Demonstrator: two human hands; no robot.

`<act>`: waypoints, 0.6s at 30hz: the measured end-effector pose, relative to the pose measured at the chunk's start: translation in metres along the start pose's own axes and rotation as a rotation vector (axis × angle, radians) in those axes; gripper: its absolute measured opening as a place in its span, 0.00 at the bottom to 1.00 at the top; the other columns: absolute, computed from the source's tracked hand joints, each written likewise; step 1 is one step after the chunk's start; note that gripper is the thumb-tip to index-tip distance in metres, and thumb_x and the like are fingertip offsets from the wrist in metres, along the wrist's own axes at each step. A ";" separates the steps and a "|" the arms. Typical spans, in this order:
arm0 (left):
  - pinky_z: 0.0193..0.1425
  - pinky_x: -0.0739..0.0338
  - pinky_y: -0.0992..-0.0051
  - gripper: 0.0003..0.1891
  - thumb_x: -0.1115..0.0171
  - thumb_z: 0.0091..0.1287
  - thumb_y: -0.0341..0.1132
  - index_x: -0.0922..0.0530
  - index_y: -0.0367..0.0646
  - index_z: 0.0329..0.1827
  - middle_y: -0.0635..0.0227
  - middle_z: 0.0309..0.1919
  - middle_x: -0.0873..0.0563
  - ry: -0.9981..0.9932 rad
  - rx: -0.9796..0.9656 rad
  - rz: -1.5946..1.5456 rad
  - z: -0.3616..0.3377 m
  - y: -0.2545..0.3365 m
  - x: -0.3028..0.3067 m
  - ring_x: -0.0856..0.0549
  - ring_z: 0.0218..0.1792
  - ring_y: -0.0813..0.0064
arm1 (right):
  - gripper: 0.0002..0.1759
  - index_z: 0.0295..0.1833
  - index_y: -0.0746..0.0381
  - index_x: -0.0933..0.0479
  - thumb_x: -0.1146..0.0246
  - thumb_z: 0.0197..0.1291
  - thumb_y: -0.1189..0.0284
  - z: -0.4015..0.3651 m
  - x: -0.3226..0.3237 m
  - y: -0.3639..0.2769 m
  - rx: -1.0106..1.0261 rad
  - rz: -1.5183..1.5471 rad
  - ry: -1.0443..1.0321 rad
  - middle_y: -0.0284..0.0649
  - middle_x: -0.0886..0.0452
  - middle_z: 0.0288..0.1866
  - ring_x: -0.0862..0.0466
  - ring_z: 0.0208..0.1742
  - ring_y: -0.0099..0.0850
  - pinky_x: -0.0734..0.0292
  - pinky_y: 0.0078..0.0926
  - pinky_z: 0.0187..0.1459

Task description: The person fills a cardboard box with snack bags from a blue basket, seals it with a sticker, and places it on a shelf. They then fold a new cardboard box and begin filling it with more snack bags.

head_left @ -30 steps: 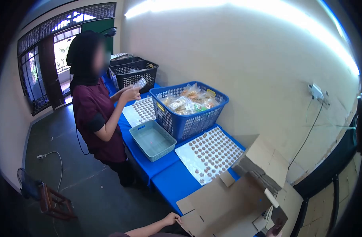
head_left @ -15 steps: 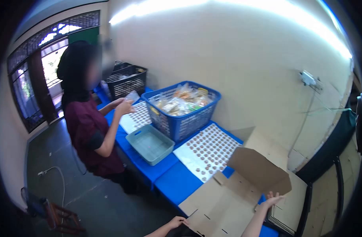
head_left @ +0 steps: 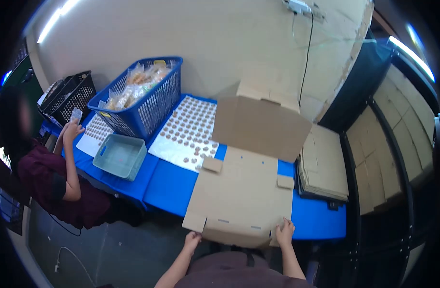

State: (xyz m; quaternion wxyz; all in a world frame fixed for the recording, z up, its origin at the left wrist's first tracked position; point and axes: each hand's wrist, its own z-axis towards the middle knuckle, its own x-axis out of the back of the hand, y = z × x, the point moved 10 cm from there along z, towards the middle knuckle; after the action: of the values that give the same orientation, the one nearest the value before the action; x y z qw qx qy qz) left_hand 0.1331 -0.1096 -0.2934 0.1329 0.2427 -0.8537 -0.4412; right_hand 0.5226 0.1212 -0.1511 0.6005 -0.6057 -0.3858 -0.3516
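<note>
A partly folded cardboard box (head_left: 241, 192) lies flat in front of me, its back panel (head_left: 258, 126) standing up with small side flaps folded out. My left hand (head_left: 193, 240) is closed at the near left corner, fingers pinching the edge by the corner flap (head_left: 195, 222). At the near right corner, my right hand (head_left: 284, 232) grips the cardboard, thumb and fingers around the small flap there. Between the hands, the slotted front edge bends downward toward me.
On the blue tablecloth (head_left: 169, 187) are a sheet of small round pieces (head_left: 184, 134), a grey-green tray (head_left: 120, 156) and a blue basket (head_left: 155, 103) of bagged items. Flat cardboard (head_left: 325, 161) is stacked at right. A co-worker (head_left: 61, 182) at left holds a small clear bag (head_left: 76, 115).
My view has swung right and down. My right hand, spread in the air beside the box before, is now on its near right corner. My left hand stays at the near edge.
</note>
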 end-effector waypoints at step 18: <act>0.47 0.28 0.74 0.12 0.35 0.65 0.35 0.21 0.40 0.47 0.72 0.36 0.21 0.040 -0.408 0.021 -0.009 0.149 -0.021 0.21 0.40 0.78 | 0.26 0.67 0.65 0.33 0.42 0.68 0.65 -0.042 0.001 -0.032 -0.171 0.929 -0.574 0.46 0.21 0.54 0.19 0.43 0.28 0.23 0.27 0.47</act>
State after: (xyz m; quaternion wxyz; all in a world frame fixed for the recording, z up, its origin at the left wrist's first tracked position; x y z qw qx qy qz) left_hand 0.1106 -0.0318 -0.1668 0.2007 0.2107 -0.7463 -0.5987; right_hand 0.4957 0.0784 -0.1343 0.5117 -0.8305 -0.1964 0.0995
